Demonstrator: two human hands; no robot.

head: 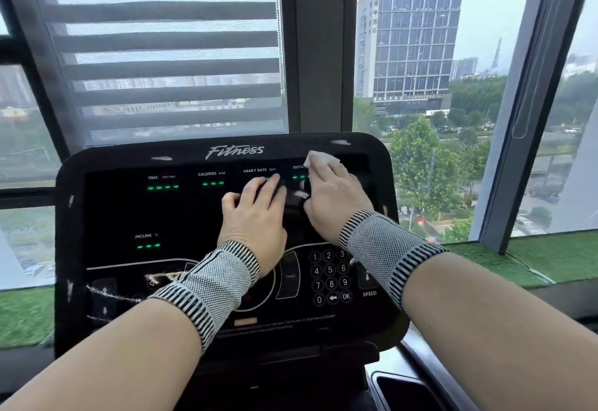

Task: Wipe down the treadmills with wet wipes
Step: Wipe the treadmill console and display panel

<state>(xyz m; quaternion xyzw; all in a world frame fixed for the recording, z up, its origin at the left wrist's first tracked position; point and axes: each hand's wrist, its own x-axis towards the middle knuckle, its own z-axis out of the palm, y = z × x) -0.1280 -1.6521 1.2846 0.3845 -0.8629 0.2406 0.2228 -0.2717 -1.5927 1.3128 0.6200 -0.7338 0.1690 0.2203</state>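
The black treadmill console (181, 216) fills the middle of the view, with green readouts lit and white smears near its lower left. My right hand (333, 197) lies flat on the upper right of the display. It presses a white wet wipe (323, 160) against the glass, and the wipe sticks out past the fingertips. Just left of it, my left hand (255, 213) rests on the display under the heart rate readout, fingers spread and holding nothing. Both wrists wear grey knitted bands.
A number keypad (330, 276) and speed button sit at the console's lower right. Behind the console are a window with a striped blind (168, 54) and a sill covered in green turf (550, 258). A dark tray recess (407, 391) shows at the bottom right.
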